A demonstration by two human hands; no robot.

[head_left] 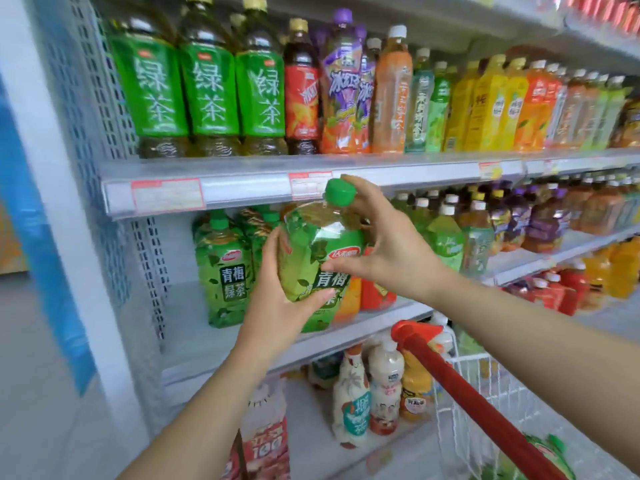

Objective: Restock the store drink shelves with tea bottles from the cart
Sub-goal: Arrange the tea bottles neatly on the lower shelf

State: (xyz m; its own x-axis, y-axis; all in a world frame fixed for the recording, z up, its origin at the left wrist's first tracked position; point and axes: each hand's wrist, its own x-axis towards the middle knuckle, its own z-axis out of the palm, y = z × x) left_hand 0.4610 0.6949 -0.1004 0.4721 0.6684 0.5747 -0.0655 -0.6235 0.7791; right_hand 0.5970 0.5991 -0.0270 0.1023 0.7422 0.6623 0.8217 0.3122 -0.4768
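Tea bottle is in the air in front of the middle shelf, not set down yet. It's tilted, with the green cap leaning up and right, just below the price strip.

Left hand wraps the lower label, thumb across the front and fingers round the far side, probably carrying the weight. Right hand curls over the shoulder and neck, with one finger behind the cap and the thumb on the label. It looks like the steering grip, used to angle the top under the shelf edge above.

The target is likely the bare white shelf floor beside the matching bottles, which have the same green leaf-print label. That fits grouping by flavour with labels facing out.

The bottle is clear plastic with amber liquid showing at the shoulder. It has a glossy shrink-wrap label, a ribbed screw cap and a fat round body narrowing to a short neck. The wrap looks slick, which may be why two hands are used.

The shelf is painted metal with a perforated side panel and a clear plastic price rail. The row above holds tall green-label bottles. The cart at lower right is white wire with a red handle, and more green-label stock is inside.
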